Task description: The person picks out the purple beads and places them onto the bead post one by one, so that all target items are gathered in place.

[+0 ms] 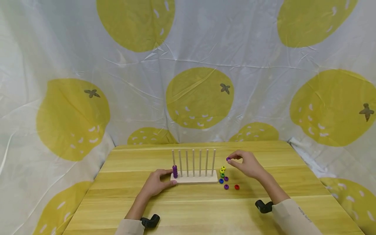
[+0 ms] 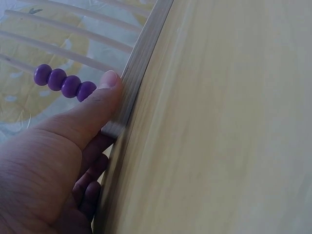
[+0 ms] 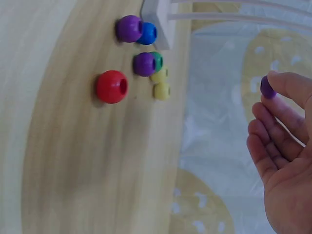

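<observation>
My left hand grips the left end of a pale wooden peg stand, with the thumb at its front edge. The stand bears a row of several upright thin pegs. On the leftmost peg sits a stack of several purple beads; the other pegs bear no beads. To the right of the stand and above the table, my right hand pinches a purple bead between thumb and index finger. The right wrist view shows its other fingers loosely bent.
Loose beads lie on the wooden table right of the stand: two yellow, a green bead, a blue bead, two purple and a red bead. A lemon-patterned cloth hangs behind the table.
</observation>
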{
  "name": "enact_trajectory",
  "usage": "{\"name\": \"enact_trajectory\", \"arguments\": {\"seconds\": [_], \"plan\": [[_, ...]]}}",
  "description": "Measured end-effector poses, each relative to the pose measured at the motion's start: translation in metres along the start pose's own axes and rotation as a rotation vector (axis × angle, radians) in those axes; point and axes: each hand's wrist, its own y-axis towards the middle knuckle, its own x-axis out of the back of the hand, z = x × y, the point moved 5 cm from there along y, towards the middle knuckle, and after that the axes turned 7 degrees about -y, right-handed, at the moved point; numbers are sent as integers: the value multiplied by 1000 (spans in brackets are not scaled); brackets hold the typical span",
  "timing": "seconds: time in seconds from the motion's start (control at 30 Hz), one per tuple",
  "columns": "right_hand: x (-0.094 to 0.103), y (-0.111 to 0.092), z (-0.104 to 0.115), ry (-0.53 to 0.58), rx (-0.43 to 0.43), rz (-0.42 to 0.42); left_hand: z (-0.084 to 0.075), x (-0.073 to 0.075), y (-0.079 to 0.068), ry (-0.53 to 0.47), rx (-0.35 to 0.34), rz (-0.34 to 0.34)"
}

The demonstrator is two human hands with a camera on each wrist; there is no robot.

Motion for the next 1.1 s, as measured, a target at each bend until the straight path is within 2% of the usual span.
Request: {"name": "enact_trajectory", "arguments": {"seconds": [0.33, 0.63, 0.97, 1.1], "plan": [[16, 4, 26, 27, 31, -16, 6, -3, -1, 17, -3, -7], [34, 15, 52, 26, 63, -21, 1, -3, 1, -2, -8, -14], [35, 25, 83, 36, 88, -39, 3, -2, 2, 0, -4, -20], [31, 32, 100, 58, 130, -29, 3, -2, 1, -5, -5, -16]]}}
